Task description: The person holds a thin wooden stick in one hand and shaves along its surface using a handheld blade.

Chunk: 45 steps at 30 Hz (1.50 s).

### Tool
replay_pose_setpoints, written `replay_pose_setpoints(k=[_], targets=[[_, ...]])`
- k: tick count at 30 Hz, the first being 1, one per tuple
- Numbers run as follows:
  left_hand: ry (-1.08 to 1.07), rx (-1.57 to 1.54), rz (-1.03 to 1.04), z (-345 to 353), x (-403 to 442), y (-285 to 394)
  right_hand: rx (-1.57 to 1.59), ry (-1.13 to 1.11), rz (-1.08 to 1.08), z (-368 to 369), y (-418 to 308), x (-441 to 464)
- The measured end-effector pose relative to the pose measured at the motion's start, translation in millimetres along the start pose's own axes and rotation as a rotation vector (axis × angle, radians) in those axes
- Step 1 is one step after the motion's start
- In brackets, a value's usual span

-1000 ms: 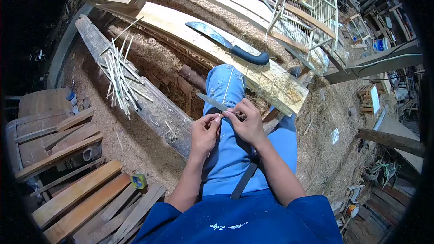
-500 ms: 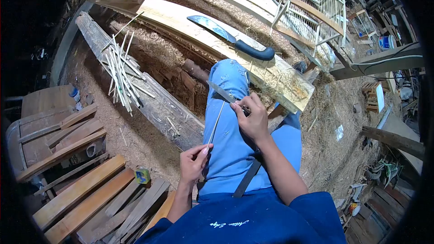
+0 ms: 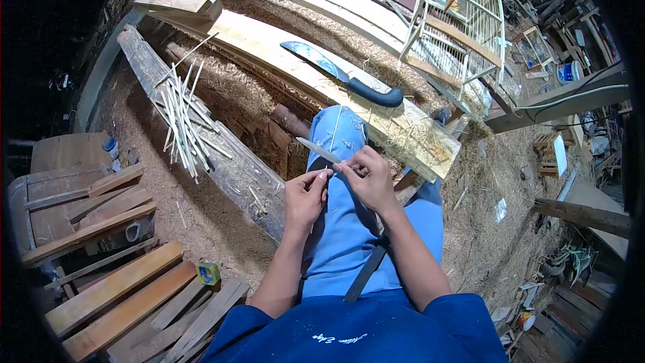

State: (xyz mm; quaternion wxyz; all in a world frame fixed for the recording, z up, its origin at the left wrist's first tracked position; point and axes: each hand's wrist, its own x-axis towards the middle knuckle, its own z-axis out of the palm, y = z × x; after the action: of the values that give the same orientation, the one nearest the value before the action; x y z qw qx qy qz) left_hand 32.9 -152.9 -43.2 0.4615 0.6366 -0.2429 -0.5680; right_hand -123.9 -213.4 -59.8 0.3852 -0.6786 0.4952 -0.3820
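Observation:
My right hand (image 3: 369,180) is closed round a small knife (image 3: 316,150), its blade pointing up and left over the knee of my blue trousers. The handle is mostly hidden by my fingers. My left hand (image 3: 306,200) pinches a thin pale stick (image 3: 335,129) between thumb and fingers, close beside the right hand. The stick runs away from me over the knee and crosses the blade. To the left, a loose pile of similar thin sticks (image 3: 181,117) lies on a weathered beam (image 3: 242,175). A large black-handled knife (image 3: 376,93) rests on the pale plank ahead.
The pale plank (image 3: 259,33) carries shavings at its near end. A wooden birdcage (image 3: 463,27) stands at upper right. Cut boards (image 3: 124,289) and a yellow-blue tape measure (image 3: 208,273) lie at lower left. Shavings cover the ground (image 3: 484,168).
My left hand has moved up and right along my leg, bringing the stick up to the knife. The stick now extends farther past the blade. My right hand stays near the same spot, still holding the knife.

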Motion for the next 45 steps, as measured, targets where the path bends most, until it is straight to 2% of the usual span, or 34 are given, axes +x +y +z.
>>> replay_pose_setpoints(k=[9,15,18,22,26,28,31,45], targets=[[0.014,0.098,0.09,-10,-17,-11,-0.091,0.026,0.043,6,-4,-1],[0.005,0.187,0.01,-36,-61,-15,-0.108,0.047,0.082,4,-5,1],[-0.027,0.098,-0.048,-50,-80,-20,-0.13,0.028,0.113,6,-1,0],[0.059,0.009,-0.001,-33,-71,-15,-0.087,0.026,0.072,5,-2,1],[-0.038,0.005,-0.009,-10,-29,-5,-0.001,-0.007,0.017,-1,-1,-1],[-0.007,0.1,0.029,2,-13,3,-0.02,-0.01,0.012,-4,-3,-3],[0.038,0.052,0.068,7,-1,-3,-0.044,0.001,0.027,-2,-5,-3],[0.048,0.082,0.048,-24,-47,-22,-0.147,-0.005,0.048,4,-17,-8]])
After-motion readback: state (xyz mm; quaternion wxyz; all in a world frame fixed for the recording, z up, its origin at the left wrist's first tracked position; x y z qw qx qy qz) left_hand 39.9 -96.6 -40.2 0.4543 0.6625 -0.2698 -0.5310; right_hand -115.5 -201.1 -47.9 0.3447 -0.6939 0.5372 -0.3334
